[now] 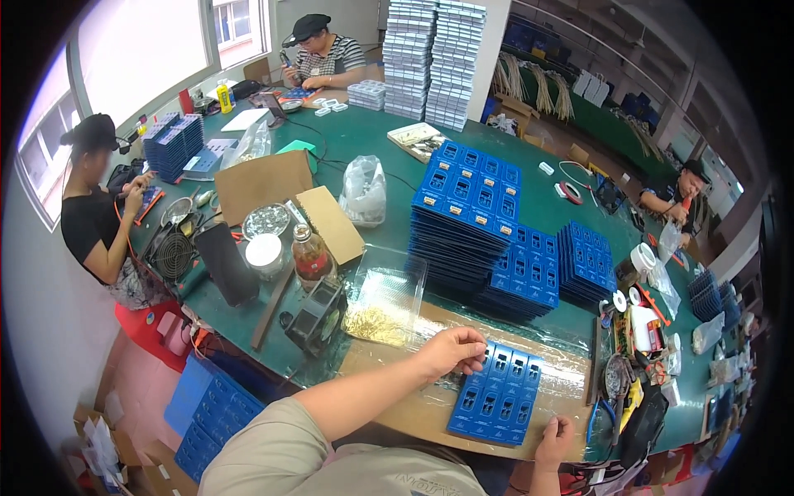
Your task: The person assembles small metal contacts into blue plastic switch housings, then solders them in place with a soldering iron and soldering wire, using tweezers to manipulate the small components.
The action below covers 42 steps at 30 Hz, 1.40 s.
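Observation:
A blue circuit board panel (496, 397) with rows of dark square parts lies flat on a brown cardboard sheet (397, 388) right in front of me. My left hand (455, 350) is over the panel's upper left corner, its fingertips pinched together. Whatever sits between them is too small to make out. Beside the panel's lower right edge, my right hand (554, 444) has its fingers curled closed, and what they hold, if anything, does not show. A clear plastic tray (385, 298) with small gold-coloured pieces stands just beyond my left forearm.
Tall stacks of blue panels (463, 231) rise beyond the cardboard. Left of the tray are a small black fan (317, 317) and a bottle (312, 258). Pliers (597, 420) and other tools crowd the right. Three people (327, 58) work around the green table (496, 153).

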### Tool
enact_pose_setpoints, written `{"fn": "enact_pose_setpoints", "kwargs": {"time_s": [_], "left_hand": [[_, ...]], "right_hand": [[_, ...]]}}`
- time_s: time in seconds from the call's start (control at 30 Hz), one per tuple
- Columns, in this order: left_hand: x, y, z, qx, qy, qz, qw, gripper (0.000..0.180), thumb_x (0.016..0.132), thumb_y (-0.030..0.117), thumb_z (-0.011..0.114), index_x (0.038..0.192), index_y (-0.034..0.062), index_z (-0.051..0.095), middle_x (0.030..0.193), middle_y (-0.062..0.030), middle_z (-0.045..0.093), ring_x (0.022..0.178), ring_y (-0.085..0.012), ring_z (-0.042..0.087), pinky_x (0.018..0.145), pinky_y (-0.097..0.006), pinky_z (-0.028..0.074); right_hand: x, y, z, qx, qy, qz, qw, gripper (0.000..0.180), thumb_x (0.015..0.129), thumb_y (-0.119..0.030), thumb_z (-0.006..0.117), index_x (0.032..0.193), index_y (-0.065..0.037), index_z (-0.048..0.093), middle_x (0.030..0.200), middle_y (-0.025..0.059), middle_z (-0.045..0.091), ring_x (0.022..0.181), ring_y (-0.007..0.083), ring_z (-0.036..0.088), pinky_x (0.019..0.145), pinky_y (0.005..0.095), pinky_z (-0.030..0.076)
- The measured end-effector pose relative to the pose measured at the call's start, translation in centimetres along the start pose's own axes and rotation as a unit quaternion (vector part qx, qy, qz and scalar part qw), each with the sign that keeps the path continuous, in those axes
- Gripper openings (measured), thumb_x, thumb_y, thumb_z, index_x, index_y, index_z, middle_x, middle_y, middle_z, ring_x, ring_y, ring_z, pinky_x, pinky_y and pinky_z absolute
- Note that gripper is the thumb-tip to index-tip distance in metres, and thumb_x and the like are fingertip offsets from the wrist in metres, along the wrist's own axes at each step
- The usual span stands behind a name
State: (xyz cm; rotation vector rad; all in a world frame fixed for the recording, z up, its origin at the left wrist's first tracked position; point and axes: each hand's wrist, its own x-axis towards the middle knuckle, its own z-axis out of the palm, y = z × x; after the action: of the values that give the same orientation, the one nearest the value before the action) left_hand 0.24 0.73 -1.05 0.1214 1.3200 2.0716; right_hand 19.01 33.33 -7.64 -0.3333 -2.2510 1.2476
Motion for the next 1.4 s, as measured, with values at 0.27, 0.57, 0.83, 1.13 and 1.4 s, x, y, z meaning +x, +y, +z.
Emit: {"fn": "enact_pose_setpoints", "kwargs": {"time_s": [0.27,0.57,0.83,1.13,1.4], "left_hand": [[0.3,-0.4,0.1,-0.037,0.004,-0.009,0.999,0.018,0.098,0.016,0.066,0.111,0.0029,0.065,0.095,-0.0056,0.069,0.081,-0.0140,0.069,0.074,-0.027,0.058],[0.6,-0.2,-0.2,-0.027,-0.029,0.028,0.999,0.019,0.097,0.012,0.067,0.112,0.0003,0.065,0.094,-0.0072,0.069,0.081,-0.0157,0.070,0.072,-0.029,0.058],[0.0,0.3,0.3,0.037,0.005,0.033,0.999,0.015,0.095,0.011,0.068,0.106,0.0008,0.067,0.089,-0.0065,0.069,0.079,-0.0151,0.067,0.072,-0.030,0.056],[-0.4,1.0,0.6,0.081,0.039,0.033,0.995,0.021,0.091,0.012,0.071,0.106,-0.0023,0.070,0.089,-0.0087,0.071,0.080,-0.0160,0.067,0.074,-0.030,0.055],[-0.3,0.9,-0.6,0.023,0.091,0.039,0.995,0.023,0.088,-0.001,0.070,0.110,-0.0047,0.067,0.091,-0.0107,0.071,0.078,-0.0190,0.069,0.072,-0.032,0.059]], "right_hand": [[-0.3,-1.7,-0.7,-0.030,-0.015,0.093,0.995,0.010,0.098,-0.011,0.059,0.100,-0.001,0.056,0.096,0.0057,0.055,0.089,0.0161,0.053,0.083,0.0297,0.045],[0.0,-0.7,-0.5,0.037,-0.009,0.095,0.995,0.009,0.098,-0.010,0.058,0.100,0.000,0.058,0.096,0.0048,0.056,0.087,0.0140,0.052,0.080,0.0280,0.045],[-0.5,-1.0,-0.5,0.086,-0.014,0.092,0.992,0.006,0.098,-0.008,0.060,0.102,-0.004,0.057,0.092,0.0012,0.054,0.078,0.0077,0.049,0.066,0.0219,0.040],[-1.1,-1.0,-0.9,0.013,0.010,0.074,0.997,0.005,0.093,-0.005,0.063,0.096,-0.002,0.061,0.096,0.0050,0.058,0.082,0.0148,0.056,0.075,0.0277,0.047],[0.6,-4.9,1.0,0.046,0.006,0.028,0.999,0.006,0.087,-0.007,0.071,0.088,-0.004,0.065,0.087,0.0076,0.061,0.076,0.0190,0.057,0.070,0.0297,0.048]]}}
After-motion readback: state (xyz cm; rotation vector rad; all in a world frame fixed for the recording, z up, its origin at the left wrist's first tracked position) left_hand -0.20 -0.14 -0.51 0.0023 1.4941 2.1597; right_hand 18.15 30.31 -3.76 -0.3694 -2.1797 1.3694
